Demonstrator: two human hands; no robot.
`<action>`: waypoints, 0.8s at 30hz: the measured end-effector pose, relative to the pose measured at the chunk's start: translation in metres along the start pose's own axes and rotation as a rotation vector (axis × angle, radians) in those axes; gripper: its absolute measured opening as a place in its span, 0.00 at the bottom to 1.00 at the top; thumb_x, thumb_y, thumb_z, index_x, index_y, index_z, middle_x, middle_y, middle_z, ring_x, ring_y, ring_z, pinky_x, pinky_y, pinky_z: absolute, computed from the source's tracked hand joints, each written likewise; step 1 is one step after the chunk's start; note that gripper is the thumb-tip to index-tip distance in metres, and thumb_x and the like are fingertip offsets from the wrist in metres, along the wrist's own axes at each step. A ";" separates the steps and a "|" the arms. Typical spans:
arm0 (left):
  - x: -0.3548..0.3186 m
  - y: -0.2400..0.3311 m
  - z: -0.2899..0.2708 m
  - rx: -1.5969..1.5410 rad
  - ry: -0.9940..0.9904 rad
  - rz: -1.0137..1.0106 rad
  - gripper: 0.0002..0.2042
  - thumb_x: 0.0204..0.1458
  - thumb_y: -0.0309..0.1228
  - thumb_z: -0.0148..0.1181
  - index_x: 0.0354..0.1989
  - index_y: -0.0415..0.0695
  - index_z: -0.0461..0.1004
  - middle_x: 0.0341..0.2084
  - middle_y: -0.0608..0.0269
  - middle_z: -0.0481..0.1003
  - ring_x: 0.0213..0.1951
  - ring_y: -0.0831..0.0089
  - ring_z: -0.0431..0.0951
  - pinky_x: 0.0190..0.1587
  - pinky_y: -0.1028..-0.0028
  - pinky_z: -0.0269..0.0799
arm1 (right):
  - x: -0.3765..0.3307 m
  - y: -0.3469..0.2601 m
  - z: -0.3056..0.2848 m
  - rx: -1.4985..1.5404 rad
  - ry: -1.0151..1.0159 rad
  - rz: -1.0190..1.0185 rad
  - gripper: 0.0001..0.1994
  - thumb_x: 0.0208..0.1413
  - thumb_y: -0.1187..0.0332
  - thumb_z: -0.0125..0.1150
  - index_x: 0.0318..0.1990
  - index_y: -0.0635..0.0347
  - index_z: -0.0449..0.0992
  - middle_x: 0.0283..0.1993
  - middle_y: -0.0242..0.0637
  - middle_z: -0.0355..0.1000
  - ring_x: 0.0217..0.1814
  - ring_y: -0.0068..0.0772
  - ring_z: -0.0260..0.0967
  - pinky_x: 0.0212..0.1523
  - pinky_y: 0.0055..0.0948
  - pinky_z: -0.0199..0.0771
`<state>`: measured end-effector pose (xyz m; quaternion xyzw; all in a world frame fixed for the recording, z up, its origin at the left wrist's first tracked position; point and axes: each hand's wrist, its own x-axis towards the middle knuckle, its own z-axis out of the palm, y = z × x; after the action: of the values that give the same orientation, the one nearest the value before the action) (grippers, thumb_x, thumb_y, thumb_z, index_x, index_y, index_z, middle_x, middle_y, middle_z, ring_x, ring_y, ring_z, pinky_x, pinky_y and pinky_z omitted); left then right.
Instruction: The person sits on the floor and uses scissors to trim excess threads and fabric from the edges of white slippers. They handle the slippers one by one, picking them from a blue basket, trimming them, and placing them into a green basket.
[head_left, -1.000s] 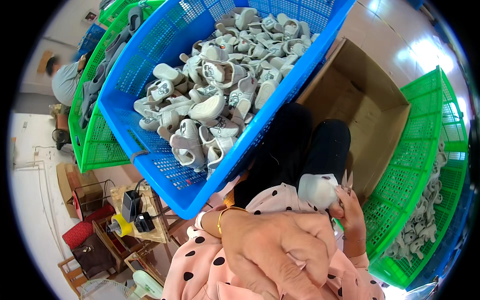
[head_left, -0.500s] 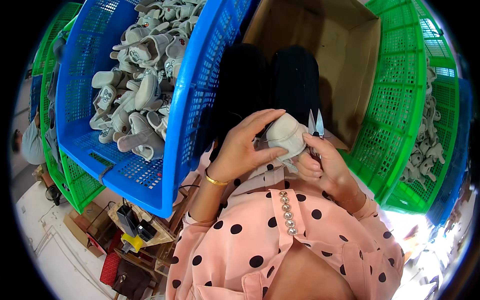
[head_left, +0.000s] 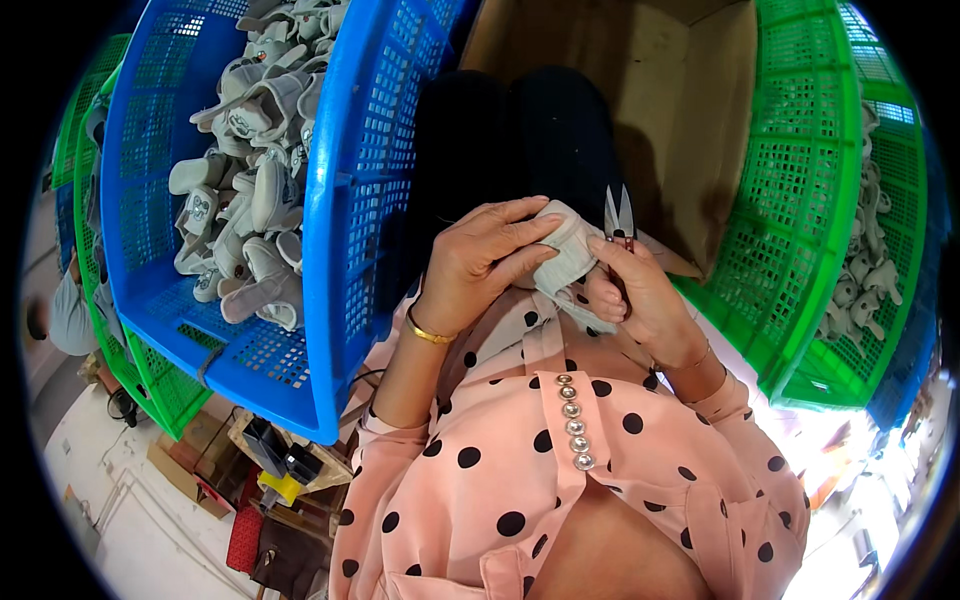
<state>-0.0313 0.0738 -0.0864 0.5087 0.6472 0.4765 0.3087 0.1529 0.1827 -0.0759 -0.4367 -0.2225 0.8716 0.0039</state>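
Head view shows the left hand (head_left: 480,265) wrapped around a small soft grey shoe (head_left: 568,252), fingers pressed flat on its cloth top. That shoe sits over the lap, between both hands. Right hand (head_left: 640,300) grips thin metal snips (head_left: 619,216) with two pointy blades sticking up, just beside the shoe. On the left, a blue crate (head_left: 340,220) made of holey plastic holds a heap of the same grey shoes. On the right stands a green crate (head_left: 800,220), and a brown cardboard box (head_left: 690,110) sits between them.
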 end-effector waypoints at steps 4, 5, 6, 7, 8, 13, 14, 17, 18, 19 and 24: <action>0.001 -0.002 0.000 0.095 0.053 0.101 0.14 0.43 0.24 0.69 0.41 0.43 0.82 0.41 0.56 0.80 0.45 0.60 0.80 0.48 0.71 0.75 | 0.001 -0.002 0.003 0.029 -0.018 0.014 0.22 0.66 0.59 0.50 0.17 0.55 0.62 0.11 0.27 0.56 0.11 0.17 0.46 0.12 0.19 0.42; 0.004 -0.001 0.000 0.140 0.071 0.156 0.13 0.44 0.24 0.69 0.41 0.43 0.82 0.41 0.56 0.80 0.45 0.60 0.80 0.48 0.70 0.76 | -0.001 -0.003 0.006 0.028 -0.022 0.014 0.23 0.66 0.59 0.50 0.16 0.55 0.62 0.11 0.27 0.55 0.11 0.17 0.46 0.12 0.19 0.42; 0.005 -0.002 0.000 0.186 0.091 0.212 0.13 0.44 0.24 0.68 0.40 0.44 0.82 0.40 0.57 0.80 0.45 0.60 0.80 0.47 0.69 0.77 | -0.002 -0.006 0.010 0.023 0.011 0.019 0.23 0.66 0.59 0.50 0.16 0.55 0.62 0.11 0.27 0.55 0.11 0.17 0.46 0.12 0.19 0.42; 0.006 -0.002 0.001 0.228 0.115 0.251 0.12 0.43 0.24 0.69 0.39 0.43 0.82 0.40 0.57 0.80 0.45 0.60 0.80 0.47 0.69 0.77 | -0.004 -0.009 0.015 0.020 0.045 0.024 0.23 0.66 0.60 0.50 0.16 0.56 0.62 0.12 0.27 0.56 0.11 0.17 0.46 0.12 0.20 0.43; 0.006 -0.001 0.003 0.269 0.139 0.292 0.11 0.43 0.23 0.69 0.38 0.43 0.81 0.39 0.57 0.80 0.45 0.60 0.80 0.47 0.69 0.77 | -0.005 -0.011 0.017 0.017 0.078 0.028 0.23 0.66 0.60 0.50 0.16 0.56 0.62 0.12 0.27 0.56 0.11 0.17 0.46 0.12 0.20 0.43; 0.010 0.003 0.007 0.280 0.176 0.369 0.06 0.49 0.19 0.64 0.35 0.37 0.76 0.39 0.52 0.80 0.45 0.57 0.81 0.46 0.70 0.77 | -0.018 -0.016 0.022 -0.113 -0.019 -0.037 0.21 0.66 0.60 0.50 0.18 0.55 0.62 0.12 0.27 0.56 0.12 0.17 0.48 0.13 0.20 0.45; 0.011 0.001 0.011 0.259 0.170 0.359 0.06 0.50 0.18 0.62 0.36 0.37 0.75 0.39 0.52 0.80 0.45 0.58 0.81 0.45 0.70 0.77 | -0.019 -0.016 0.023 -0.119 -0.026 -0.039 0.21 0.66 0.60 0.50 0.18 0.55 0.62 0.12 0.27 0.56 0.12 0.17 0.48 0.13 0.20 0.44; 0.009 -0.004 0.015 0.262 0.186 0.317 0.05 0.53 0.18 0.59 0.37 0.38 0.72 0.38 0.52 0.79 0.40 0.59 0.81 0.42 0.72 0.77 | -0.016 -0.014 0.023 -0.177 -0.025 -0.038 0.22 0.66 0.58 0.49 0.18 0.56 0.63 0.13 0.26 0.57 0.13 0.16 0.49 0.15 0.20 0.45; 0.009 -0.005 0.016 0.272 0.195 0.301 0.04 0.54 0.18 0.57 0.37 0.38 0.71 0.38 0.52 0.79 0.39 0.59 0.81 0.41 0.73 0.77 | -0.015 -0.015 0.022 -0.278 -0.023 -0.066 0.22 0.66 0.57 0.49 0.20 0.57 0.64 0.14 0.26 0.57 0.13 0.16 0.49 0.15 0.19 0.46; 0.009 -0.006 0.017 0.282 0.207 0.291 0.04 0.55 0.18 0.56 0.37 0.38 0.70 0.37 0.53 0.79 0.37 0.60 0.81 0.39 0.73 0.77 | -0.015 -0.019 0.019 -0.379 -0.021 -0.094 0.22 0.66 0.55 0.49 0.21 0.58 0.65 0.14 0.25 0.57 0.14 0.15 0.49 0.15 0.19 0.46; 0.009 -0.009 0.021 0.299 0.255 0.237 0.02 0.58 0.19 0.53 0.37 0.39 0.69 0.34 0.55 0.78 0.32 0.64 0.79 0.35 0.74 0.76 | -0.010 -0.025 -0.005 -1.149 0.112 -0.595 0.24 0.65 0.50 0.48 0.27 0.63 0.69 0.17 0.44 0.65 0.19 0.43 0.65 0.24 0.35 0.67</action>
<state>-0.0187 0.0886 -0.1012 0.5571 0.6799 0.4687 0.0877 0.1584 0.2049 -0.0614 -0.3336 -0.7642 0.5516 0.0224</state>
